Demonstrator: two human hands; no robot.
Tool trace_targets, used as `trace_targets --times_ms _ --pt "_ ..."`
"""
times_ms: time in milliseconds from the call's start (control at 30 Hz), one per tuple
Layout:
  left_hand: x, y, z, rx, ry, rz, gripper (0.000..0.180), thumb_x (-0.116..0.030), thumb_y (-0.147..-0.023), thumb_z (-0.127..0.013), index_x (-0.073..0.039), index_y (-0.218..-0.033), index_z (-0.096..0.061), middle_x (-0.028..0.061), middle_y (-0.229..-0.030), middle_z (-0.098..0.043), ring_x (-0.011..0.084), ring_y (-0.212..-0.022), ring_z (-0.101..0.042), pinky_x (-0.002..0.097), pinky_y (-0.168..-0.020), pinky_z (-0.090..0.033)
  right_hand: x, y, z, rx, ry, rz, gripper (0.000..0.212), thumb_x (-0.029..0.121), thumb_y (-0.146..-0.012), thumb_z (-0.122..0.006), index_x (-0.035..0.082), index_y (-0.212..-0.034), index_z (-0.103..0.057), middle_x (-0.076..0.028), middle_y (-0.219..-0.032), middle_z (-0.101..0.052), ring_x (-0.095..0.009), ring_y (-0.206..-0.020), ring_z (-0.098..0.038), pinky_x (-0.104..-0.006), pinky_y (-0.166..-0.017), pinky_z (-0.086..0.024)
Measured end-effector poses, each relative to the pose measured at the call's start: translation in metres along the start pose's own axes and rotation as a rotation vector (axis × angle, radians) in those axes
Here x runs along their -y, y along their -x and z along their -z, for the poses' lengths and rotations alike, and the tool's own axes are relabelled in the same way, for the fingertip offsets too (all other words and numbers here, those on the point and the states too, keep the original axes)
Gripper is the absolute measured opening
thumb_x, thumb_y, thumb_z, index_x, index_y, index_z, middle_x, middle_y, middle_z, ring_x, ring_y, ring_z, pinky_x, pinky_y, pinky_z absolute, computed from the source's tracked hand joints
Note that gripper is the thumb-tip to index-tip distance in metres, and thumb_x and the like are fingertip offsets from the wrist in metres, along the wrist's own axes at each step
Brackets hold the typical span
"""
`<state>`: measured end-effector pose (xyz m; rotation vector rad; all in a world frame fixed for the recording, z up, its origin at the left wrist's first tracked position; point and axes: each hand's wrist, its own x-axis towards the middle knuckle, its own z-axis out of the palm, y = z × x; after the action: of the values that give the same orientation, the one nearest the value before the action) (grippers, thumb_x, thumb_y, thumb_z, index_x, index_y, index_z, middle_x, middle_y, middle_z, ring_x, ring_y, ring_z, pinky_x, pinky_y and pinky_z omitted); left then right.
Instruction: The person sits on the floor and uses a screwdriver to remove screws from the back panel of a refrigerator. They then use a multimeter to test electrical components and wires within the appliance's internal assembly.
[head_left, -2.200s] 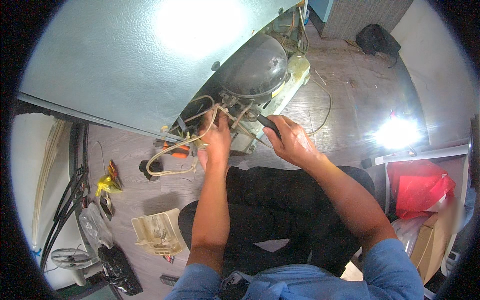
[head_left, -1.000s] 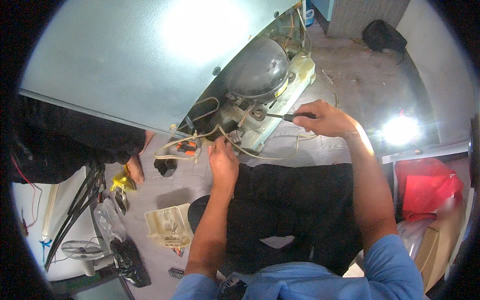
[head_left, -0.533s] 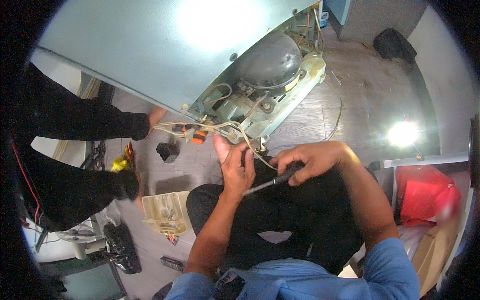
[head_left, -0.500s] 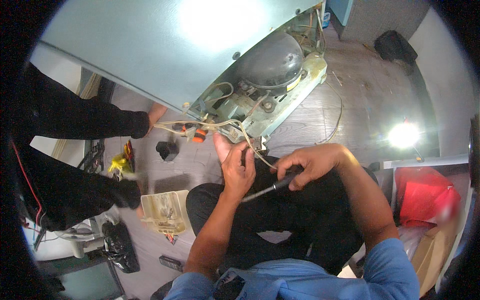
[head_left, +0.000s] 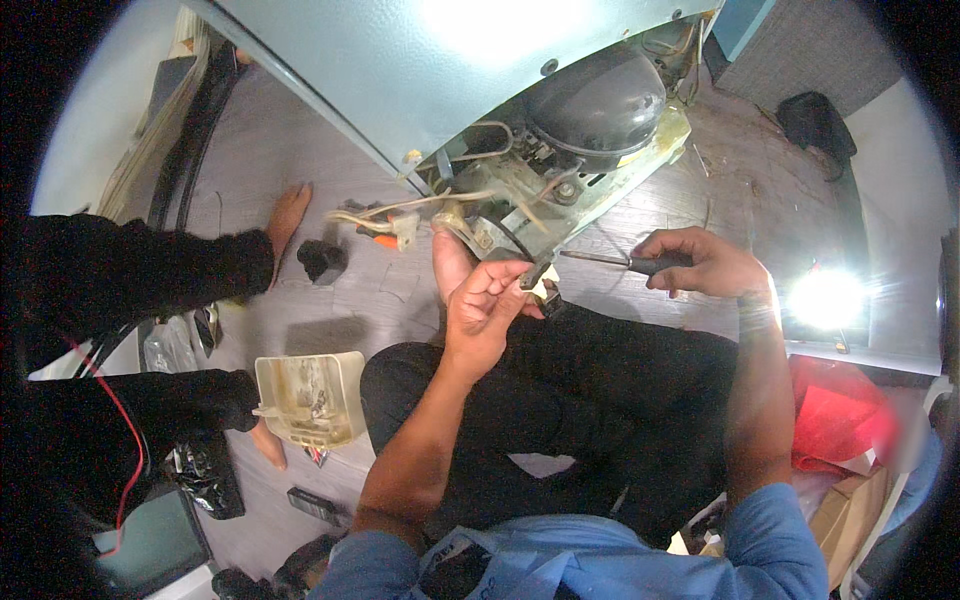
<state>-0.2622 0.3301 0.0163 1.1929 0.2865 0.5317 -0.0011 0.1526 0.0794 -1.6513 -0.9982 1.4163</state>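
My left hand [head_left: 482,318] is closed on a small electrical part [head_left: 541,284], black and cream-coloured, just below the metal base of the appliance. Pale wires [head_left: 460,200] run near it; where they join is hard to make out. In my right hand [head_left: 697,260] is a screwdriver [head_left: 598,258], gripped by its dark handle. Its shaft points left, with the tip close to the upper edge of the part; whether they touch I cannot tell. Behind both hands a black dome-shaped compressor [head_left: 598,105] sits on the base, under the light blue cabinet [head_left: 370,60].
Left of my knees lies a cream plastic tray [head_left: 312,400]. On the floor are a black block-shaped object [head_left: 321,261] and an orange-handled item [head_left: 378,238]. Another person's legs [head_left: 140,265] are at the left. A bright lamp [head_left: 828,298] and a red bag [head_left: 840,415] are at the right.
The screwdriver has swung from pointing down-left to pointing at the part, and my right hand has risen to the right, away from the wire. The view has shifted; the other person's legs have moved.
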Motion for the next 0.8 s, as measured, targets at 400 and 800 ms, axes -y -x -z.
trace_targets --times_ms 400,800 --pt "-0.015 0.012 0.004 0.139 0.499 0.075 0.025 -0.009 -0.098 -0.055 0.0 -0.121 -0.055 0.0201 -0.108 -0.066 0.0186 -0.091 -0.067 0.0285 -0.078 -0.055 -0.029 -0.007 -0.011 -0.022 0.65 -0.284 0.037 0.014 -0.075 -0.078 0.005 -0.109 -0.068 -0.01 -0.1 -0.071 -0.023 -0.093 -0.066 -0.035 -0.082 -0.052" --pt "-0.018 -0.003 0.011 0.224 0.495 0.322 0.018 -0.01 -0.093 -0.066 -0.002 -0.107 -0.06 0.0133 -0.099 -0.069 0.0225 -0.083 -0.071 0.0394 -0.074 -0.062 0.005 0.0 -0.087 -0.396 0.773 -0.272 0.035 0.03 -0.089 -0.069 0.002 -0.109 -0.067 -0.016 -0.101 -0.069 -0.029 -0.086 -0.068 -0.0394 -0.078 -0.052"
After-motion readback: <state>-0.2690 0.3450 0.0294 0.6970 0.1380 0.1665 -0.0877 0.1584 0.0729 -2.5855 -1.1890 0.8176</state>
